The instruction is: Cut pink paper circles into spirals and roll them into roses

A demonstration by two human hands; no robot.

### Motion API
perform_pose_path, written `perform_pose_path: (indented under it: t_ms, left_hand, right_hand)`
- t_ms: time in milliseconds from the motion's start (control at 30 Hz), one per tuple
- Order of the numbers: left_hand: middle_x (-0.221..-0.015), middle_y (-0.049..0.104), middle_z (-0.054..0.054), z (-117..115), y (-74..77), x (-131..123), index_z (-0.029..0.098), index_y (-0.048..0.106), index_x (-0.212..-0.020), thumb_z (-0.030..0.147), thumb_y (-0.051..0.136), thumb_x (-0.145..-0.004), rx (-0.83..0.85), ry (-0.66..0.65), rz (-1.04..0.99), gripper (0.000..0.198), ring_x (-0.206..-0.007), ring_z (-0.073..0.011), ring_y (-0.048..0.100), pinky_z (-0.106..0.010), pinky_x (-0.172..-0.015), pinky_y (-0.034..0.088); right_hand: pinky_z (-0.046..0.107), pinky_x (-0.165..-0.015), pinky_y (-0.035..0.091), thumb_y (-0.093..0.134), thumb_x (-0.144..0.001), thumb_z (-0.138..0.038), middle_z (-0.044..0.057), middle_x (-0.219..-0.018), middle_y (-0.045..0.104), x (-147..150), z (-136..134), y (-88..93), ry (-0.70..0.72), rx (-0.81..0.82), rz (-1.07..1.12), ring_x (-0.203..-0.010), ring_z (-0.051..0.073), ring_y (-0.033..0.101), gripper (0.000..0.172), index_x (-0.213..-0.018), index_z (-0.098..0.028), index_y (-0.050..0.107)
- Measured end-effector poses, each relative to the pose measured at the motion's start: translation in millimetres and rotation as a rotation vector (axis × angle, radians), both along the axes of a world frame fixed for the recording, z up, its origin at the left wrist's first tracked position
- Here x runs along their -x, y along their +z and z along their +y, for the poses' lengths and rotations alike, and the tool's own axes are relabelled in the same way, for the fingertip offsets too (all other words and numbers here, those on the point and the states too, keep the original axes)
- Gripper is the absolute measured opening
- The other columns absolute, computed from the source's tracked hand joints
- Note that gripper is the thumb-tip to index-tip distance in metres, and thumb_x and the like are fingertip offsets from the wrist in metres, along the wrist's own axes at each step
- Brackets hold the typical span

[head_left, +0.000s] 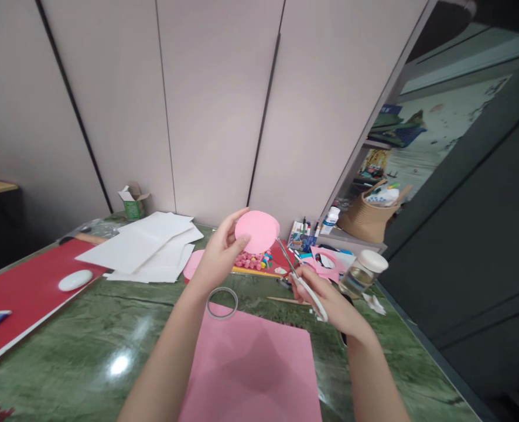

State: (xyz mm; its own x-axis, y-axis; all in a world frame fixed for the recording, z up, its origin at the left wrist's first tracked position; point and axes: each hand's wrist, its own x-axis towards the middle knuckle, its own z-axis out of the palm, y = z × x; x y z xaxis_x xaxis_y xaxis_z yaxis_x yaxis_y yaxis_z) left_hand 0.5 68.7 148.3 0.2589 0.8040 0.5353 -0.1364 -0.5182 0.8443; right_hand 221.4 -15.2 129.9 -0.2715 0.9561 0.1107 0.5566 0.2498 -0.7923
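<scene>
Raised above the table, a round piece of pink paper [256, 232] is pinched in my left hand [224, 246], thumb on its front. My right hand [318, 293] grips white-handled scissors [308, 294], their blades pointing up and left with the tips at the paper's right edge. Below my hands, a large pink sheet [255, 369] lies flat on the green table. A clear ring [222, 303] rests over the sheet's upper left corner.
White papers [154, 243] and a red board [26, 287] with a white mouse [75, 280] lie left. Behind my hands are pink beads [253, 260]. A lidded jar [364, 272], pink paper scraps [325, 264] and a woven basket [367, 217] stand or lie right.
</scene>
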Motion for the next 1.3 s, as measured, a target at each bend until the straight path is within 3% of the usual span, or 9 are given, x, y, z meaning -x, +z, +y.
perform_pose_path:
  t_ms: [467, 1300]
  left_hand:
    - [-0.132, 0.042, -0.006, -10, 3.3, 1, 0.026, 0.039, -0.127, 0.026, 0.045, -0.083, 0.03, -0.128, 0.204, 0.045, -0.112, -0.0203, 0.048, -0.03, -0.088, 0.045]
    - [-0.133, 0.042, -0.004, -14, 5.9, 2, 0.027, 0.039, -0.127, 0.023, 0.043, -0.083, -0.013, -0.107, 0.278, 0.044, -0.115, -0.0203, 0.046, -0.032, -0.091, 0.042]
  right_hand:
    - [0.024, -0.059, 0.036, 0.044, -0.085, -0.046, -0.001, -0.072, 0.047, -4, 0, -0.3, 0.048, 0.046, 0.241, -0.064, 0.011, 0.043, 0.026, -0.086, -0.019, 0.046]
    - [0.023, -0.052, 0.036, 0.044, -0.083, -0.051, -0.001, -0.066, 0.044, -9, -3, 6.0, 0.021, 0.03, 0.136, -0.058, 0.01, 0.041, 0.033, -0.081, -0.019, 0.046]
